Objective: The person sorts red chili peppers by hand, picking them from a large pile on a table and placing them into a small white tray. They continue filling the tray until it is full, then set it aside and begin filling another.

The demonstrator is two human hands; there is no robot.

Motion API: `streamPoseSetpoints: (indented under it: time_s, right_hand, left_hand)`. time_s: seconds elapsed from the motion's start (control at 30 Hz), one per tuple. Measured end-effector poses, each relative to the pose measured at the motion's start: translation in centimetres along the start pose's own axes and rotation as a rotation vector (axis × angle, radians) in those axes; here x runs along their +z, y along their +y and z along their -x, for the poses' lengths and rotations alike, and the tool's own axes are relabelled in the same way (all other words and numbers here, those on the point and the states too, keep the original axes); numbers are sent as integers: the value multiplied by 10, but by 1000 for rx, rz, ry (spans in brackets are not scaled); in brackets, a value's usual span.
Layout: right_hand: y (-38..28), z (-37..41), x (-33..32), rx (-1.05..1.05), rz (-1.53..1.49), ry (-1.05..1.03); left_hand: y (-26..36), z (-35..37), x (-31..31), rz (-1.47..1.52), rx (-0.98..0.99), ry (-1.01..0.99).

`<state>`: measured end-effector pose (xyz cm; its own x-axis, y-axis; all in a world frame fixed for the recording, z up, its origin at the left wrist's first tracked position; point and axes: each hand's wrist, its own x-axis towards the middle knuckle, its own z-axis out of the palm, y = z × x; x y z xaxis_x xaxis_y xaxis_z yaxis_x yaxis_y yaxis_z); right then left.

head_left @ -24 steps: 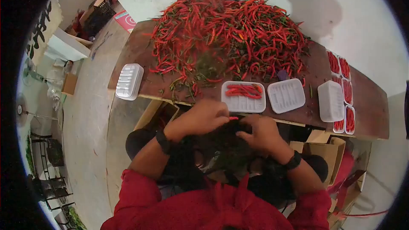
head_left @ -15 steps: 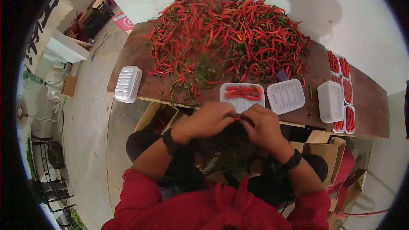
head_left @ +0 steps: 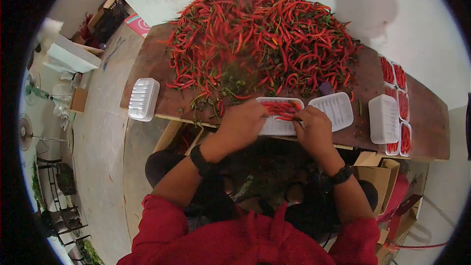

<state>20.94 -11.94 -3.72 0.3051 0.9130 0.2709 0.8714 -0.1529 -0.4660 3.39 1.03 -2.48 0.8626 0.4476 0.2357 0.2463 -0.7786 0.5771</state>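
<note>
A white foam tray (head_left: 275, 128) at the table's front edge holds a row of red chili peppers (head_left: 283, 106) along its far side. My left hand (head_left: 241, 126) reaches over the tray's left side, fingers closed at the left ends of the peppers, partly hiding them. From the right, my right hand (head_left: 315, 128) pinches the end of a red chili pepper (head_left: 283, 118) low over the tray. That pepper's other end points toward my left fingertips. Just beyond the tray rises a large heap of red chilies (head_left: 294, 44) with green stems.
An unfilled white tray (head_left: 332, 111) lies right of the working tray. Upturned white trays are stacked at the right (head_left: 383, 118) and left (head_left: 144, 99). Filled chili trays (head_left: 403, 105) stand at the far right. Cardboard boxes (head_left: 375, 176) sit below the table edge.
Both hands have moved forward from in front of the tray to over it, bringing red chili down beside the row. My hands are now farther apart.
</note>
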Motion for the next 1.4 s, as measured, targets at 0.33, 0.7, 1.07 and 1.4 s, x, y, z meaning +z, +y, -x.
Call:
streamPoseSetpoints:
  time_s: [0.33,0.7,1.07,1.4]
  right_hand:
    - [0,-3,3,-14,35,-7]
    - [4,-1,8,-68,63,7]
    - [-6,-2,0,13,134,-53]
    - [-2,-3,-2,6,94,-34]
  left_hand:
    - [-1,-7,11,-57,20,-21]
    - [2,-14,18,-132,18,-60]
    - [-3,-11,21,-169,18,-77]
    - [-24,-9,-17,-262,-88,-3]
